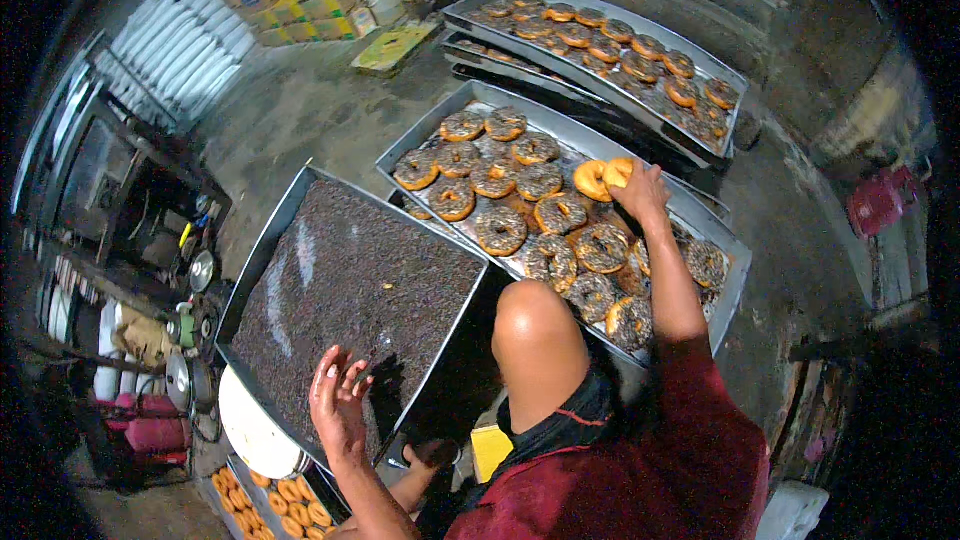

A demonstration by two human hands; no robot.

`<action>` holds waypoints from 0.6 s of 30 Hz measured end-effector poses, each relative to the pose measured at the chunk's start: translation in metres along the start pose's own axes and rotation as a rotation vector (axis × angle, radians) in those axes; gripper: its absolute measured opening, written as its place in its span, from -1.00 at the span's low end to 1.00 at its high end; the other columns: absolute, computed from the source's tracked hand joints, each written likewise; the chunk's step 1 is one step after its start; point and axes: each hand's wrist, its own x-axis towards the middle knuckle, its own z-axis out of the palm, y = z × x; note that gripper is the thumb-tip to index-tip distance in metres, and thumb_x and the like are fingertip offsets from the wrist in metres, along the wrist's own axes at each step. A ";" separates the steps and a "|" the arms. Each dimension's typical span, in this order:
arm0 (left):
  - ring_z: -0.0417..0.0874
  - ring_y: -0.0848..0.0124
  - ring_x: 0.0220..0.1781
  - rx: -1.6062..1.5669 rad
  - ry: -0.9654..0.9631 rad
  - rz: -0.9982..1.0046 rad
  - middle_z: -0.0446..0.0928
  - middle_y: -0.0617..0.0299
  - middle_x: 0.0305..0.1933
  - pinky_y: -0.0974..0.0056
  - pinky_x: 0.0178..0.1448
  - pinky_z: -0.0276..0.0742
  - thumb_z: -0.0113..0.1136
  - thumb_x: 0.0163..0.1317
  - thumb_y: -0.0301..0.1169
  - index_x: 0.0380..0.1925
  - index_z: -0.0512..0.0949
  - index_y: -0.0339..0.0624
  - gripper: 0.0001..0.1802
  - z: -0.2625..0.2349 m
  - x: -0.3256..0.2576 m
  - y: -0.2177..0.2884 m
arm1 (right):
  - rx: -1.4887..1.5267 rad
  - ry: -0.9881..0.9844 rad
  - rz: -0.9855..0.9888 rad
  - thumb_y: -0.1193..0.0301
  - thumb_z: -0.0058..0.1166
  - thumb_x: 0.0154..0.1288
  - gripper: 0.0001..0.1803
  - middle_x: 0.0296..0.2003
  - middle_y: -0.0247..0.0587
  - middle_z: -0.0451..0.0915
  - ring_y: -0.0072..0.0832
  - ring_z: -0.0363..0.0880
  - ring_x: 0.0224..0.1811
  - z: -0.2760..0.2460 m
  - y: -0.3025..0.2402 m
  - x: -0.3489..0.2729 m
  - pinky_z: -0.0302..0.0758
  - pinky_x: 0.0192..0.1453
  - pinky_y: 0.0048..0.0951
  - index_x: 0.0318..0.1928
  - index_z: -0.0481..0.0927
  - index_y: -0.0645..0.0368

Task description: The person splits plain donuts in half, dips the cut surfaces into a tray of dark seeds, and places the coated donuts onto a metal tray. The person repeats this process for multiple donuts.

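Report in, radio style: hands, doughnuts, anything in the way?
Right hand: on plain doughnut, grip unclear. Left hand: open, looks empty, over dark granules. Coated doughnuts on tray. Knee between, touching neither hand.

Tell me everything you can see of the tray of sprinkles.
The tray is rectangular and shallow, its raised sides grey and metal-looking. Dark brown sprinkles cover its floor, with pale streaks and a tan speck. It sits at an angle, left of the doughnut tray. The left hand is over its near end, fingers curled; contact with the sprinkles can't be made out.
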 end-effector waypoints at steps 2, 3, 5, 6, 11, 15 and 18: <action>0.65 0.24 0.06 -0.024 0.006 -0.011 0.56 0.09 0.11 0.11 0.09 0.56 0.15 0.36 -0.24 0.22 0.46 -0.23 -0.52 0.003 -0.001 -0.001 | 0.093 0.074 -0.067 -0.02 0.38 0.01 -0.08 0.28 0.17 0.27 0.14 0.39 0.29 0.008 -0.028 0.005 0.34 0.25 0.30 0.37 0.28 -0.11; 0.66 0.24 0.05 -0.036 -0.012 -0.013 0.56 0.08 0.10 0.11 0.08 0.56 0.15 0.37 -0.25 0.21 0.46 -0.24 -0.52 0.007 0.000 -0.001 | 0.090 0.085 -0.058 -0.01 0.40 -0.02 -0.03 0.25 0.10 0.28 0.15 0.38 0.29 0.021 -0.034 0.015 0.35 0.24 0.31 0.40 0.24 -0.17; 0.67 0.24 0.04 -0.065 -0.030 0.007 0.57 0.07 0.08 0.12 0.06 0.59 0.14 0.37 -0.28 0.20 0.45 -0.28 -0.53 0.014 0.002 0.000 | 0.045 0.048 -0.057 0.01 0.42 -0.03 -0.02 0.25 0.08 0.26 0.15 0.37 0.29 0.040 -0.047 0.022 0.36 0.24 0.31 0.41 0.22 -0.18; 0.68 0.25 0.03 -0.097 -0.022 0.008 0.57 0.07 0.07 0.13 0.05 0.59 0.14 0.37 -0.31 0.20 0.45 -0.29 -0.55 0.014 0.000 0.002 | 0.021 0.023 -0.065 0.02 0.43 -0.03 -0.01 0.26 0.07 0.25 0.15 0.37 0.29 0.050 -0.055 0.021 0.36 0.23 0.30 0.41 0.21 -0.19; 0.68 0.25 0.03 -0.120 -0.002 -0.003 0.57 0.06 0.08 0.12 0.07 0.60 0.14 0.38 -0.32 0.18 0.47 -0.31 -0.57 0.009 -0.002 -0.003 | 0.116 0.186 -0.025 0.15 0.48 -0.03 -0.08 0.21 0.09 0.31 0.09 0.41 0.24 0.057 -0.041 0.023 0.45 0.20 0.16 0.35 0.28 -0.11; 0.68 0.28 0.02 -0.078 0.005 -0.005 0.57 0.02 0.13 0.15 0.07 0.62 0.13 0.40 -0.31 0.21 0.46 -0.32 -0.55 0.019 -0.002 -0.001 | 0.511 0.351 -0.376 0.32 0.45 -0.01 -0.21 0.09 0.08 0.42 0.01 0.45 0.18 -0.012 -0.087 -0.035 0.45 0.25 -0.07 0.26 0.37 0.06; 0.50 0.18 0.30 -0.291 -0.181 -0.054 0.37 -0.04 0.37 0.04 0.20 0.56 -0.05 0.51 -0.08 0.41 0.28 -0.15 -0.41 0.059 0.009 -0.009 | 0.808 0.161 -0.852 0.31 0.46 -0.02 -0.14 0.18 0.00 0.40 -0.02 0.42 0.21 -0.070 -0.156 -0.123 0.36 0.36 -0.08 0.31 0.33 0.10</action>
